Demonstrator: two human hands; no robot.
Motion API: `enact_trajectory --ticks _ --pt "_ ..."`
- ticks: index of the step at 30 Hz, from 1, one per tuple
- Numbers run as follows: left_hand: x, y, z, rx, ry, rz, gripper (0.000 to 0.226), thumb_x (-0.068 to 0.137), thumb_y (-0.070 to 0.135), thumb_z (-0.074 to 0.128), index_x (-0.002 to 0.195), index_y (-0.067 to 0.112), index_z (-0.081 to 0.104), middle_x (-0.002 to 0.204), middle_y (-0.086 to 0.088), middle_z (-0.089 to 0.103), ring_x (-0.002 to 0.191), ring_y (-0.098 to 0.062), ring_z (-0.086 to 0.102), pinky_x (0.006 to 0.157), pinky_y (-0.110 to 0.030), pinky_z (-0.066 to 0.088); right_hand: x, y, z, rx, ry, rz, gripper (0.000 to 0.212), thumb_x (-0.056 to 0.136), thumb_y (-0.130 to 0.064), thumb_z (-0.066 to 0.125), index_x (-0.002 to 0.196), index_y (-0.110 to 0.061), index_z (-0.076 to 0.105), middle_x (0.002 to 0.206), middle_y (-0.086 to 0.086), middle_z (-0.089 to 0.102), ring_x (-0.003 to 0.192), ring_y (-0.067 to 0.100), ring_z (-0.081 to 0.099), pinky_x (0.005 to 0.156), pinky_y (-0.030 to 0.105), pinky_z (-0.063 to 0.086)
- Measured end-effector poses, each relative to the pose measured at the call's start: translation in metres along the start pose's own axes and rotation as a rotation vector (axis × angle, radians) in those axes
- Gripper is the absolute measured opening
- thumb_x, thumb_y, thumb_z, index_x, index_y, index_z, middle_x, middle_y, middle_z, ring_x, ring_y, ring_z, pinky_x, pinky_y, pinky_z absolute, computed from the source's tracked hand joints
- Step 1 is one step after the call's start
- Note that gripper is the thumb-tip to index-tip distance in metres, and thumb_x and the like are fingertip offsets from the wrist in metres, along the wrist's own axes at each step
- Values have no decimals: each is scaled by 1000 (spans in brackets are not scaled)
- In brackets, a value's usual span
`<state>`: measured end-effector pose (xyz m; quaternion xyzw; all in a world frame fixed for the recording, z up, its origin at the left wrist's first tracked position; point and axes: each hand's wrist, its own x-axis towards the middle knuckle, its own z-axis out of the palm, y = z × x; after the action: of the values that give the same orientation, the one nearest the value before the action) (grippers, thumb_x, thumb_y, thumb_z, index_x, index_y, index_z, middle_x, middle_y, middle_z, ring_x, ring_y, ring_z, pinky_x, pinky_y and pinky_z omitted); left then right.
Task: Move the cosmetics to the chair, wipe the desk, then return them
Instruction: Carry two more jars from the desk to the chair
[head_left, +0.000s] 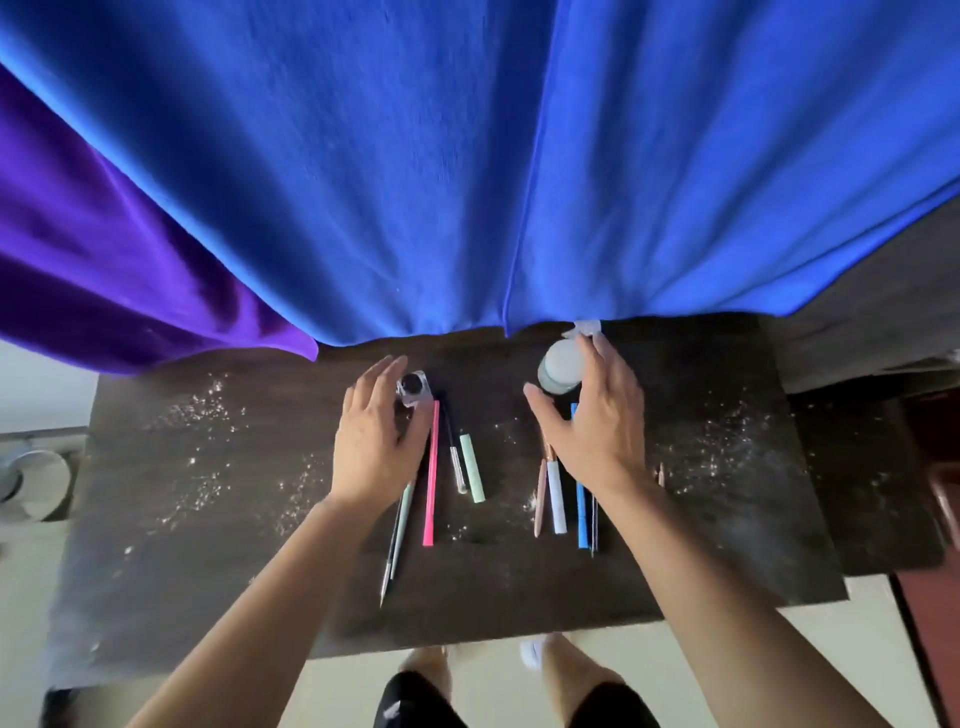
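Blue cloth (467, 156) fills the upper half of the view. It hangs in folds down to the far edge of the worktop and hides whatever stands behind it. Purple cloth (104, 260) overlaps it at the left. Below them, the dark wooden worktop (208, 519) is scattered with pale flecks (197, 415), thickest towards its two ends. A darker surface (872, 467) adjoins it at the right, too dim to identify, and a round metal object (28, 478) is cut off by the left edge.

Two bare forearms reach in from the bottom. The left hand (376, 436) is palm down with its fingers straight and slightly apart, the fingertips just beside a small square pot (413, 389) with a dark top. The right hand (597, 421) is spread wide, with thumb and fingers on opposite sides of a pale round jar (562, 368); whether it touches the jar cannot be told. A crumpled white scrap (587, 327) just behind the jar is half hidden by the cloth's hem.

The cosmetics all lie on the worktop in two rows. By the left hand are a thin brush (397, 540) partly under the wrist, a pink stick (431, 483), a black pen (453, 441) with a clear end, and a mint stick (471, 470). By the right hand are a rose pencil (540, 499), a white tube (557, 501) and a blue stick (582, 514), their upper ends hidden under the palm. A thin metal piece (594, 525) lies next to them, too fine to make out.
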<state>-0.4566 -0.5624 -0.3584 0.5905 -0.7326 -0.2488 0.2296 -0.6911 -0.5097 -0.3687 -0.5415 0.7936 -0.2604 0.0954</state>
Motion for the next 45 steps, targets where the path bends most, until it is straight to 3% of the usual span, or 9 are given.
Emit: enact_trajectory --ticks 4,8,12,16,20,27,30,40,45 --pt "0 -8 25 71 46 -30 40 92 25 69 130 15 60 119 0 66 103 -20 50 94 -32 41 1 15 22 59 71 -11 64 84 -39 75 138 -13 53 131 7 59 119 27 57 100 42 42" --pt "-1 -4 23 75 55 -90 29 91 28 71 117 15 66 93 0 66 89 -27 55 83 -18 30 2 11 17 184 52 22 59 82 -32 79 133 -16 56 126 2 60 115 20 58 93 41 45" --pt "-6 33 -9 64 67 -67 30 89 33 72 116 20 67 87 5 65 88 -23 54 82 -17 32 6 -17 -20 265 94 -42 58 76 -31 85 126 -16 60 118 0 62 110 21 60 91 40 52" --pt "-19 82 -52 -25 150 -20 28 87 28 75 114 23 68 93 13 65 88 -13 59 81 -28 47 1 -41 -73 325 134 -66 61 70 -36 88 123 -21 61 113 -8 59 106 17 62 90 34 52" --pt "-24 126 -97 -161 169 83 27 86 27 77 111 26 68 90 17 63 77 -5 59 74 -24 49 -1 -63 -133 442 238 48 68 67 -37 88 127 -29 58 115 -15 49 105 7 60 92 27 51" --pt "-14 167 -134 -206 124 496 32 84 22 79 113 20 67 103 23 60 92 -1 60 72 -28 53 -47 -84 -203 352 438 88 71 66 -38 90 129 -27 58 120 -16 48 108 5 59 94 26 51" --pt "-17 192 -123 -261 44 663 30 84 20 79 112 18 67 102 23 59 91 -3 59 72 -26 51 -97 -75 -227 243 542 168 66 65 -37 91 124 -26 63 120 -13 50 107 2 57 92 12 44" --pt "-168 344 -50 -495 -500 973 32 88 29 73 118 29 64 109 15 64 97 -9 64 87 -40 55 -326 -22 -333 -30 942 638 66 69 -49 87 126 -30 60 120 -10 52 103 -2 49 85 20 49" --pt "-296 397 -25 -476 -679 1148 34 87 31 73 120 30 63 104 17 62 91 -6 61 84 -31 53 -455 5 -365 -56 1108 806 66 69 -48 87 127 -30 60 119 -13 50 102 -4 52 85 6 41"
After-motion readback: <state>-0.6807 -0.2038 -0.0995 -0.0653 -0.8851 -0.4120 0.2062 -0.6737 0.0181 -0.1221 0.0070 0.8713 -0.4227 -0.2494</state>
